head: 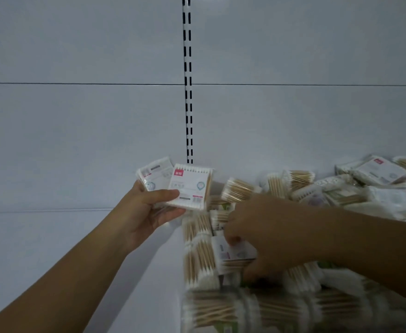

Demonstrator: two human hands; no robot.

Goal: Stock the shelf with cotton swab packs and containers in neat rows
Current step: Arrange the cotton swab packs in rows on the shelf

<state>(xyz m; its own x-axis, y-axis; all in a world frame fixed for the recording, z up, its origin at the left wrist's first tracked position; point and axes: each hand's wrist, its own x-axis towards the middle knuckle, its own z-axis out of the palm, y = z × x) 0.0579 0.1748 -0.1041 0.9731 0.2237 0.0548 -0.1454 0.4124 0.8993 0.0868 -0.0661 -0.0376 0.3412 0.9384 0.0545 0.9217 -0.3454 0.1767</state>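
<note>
My left hand (pixel 149 210) holds two flat cotton swab packs (pixel 190 188) fanned out, white labels with a red mark facing me, above the bare left part of the shelf. My right hand (pixel 262 234) reaches into a loose heap of swab packs (pixel 240 188) on the right; its fingers close around another labelled pack (pixel 231 253) lying on top of the heap. Round clear containers of wooden swabs (pixel 257 308) lie on their sides at the front of the heap.
The white shelf board (pixel 65 236) stretches bare to the left of the heap. A slotted upright rail (pixel 188 104) runs down the white back panel. More packs (pixel 377 174) lie piled at the far right against the back panel.
</note>
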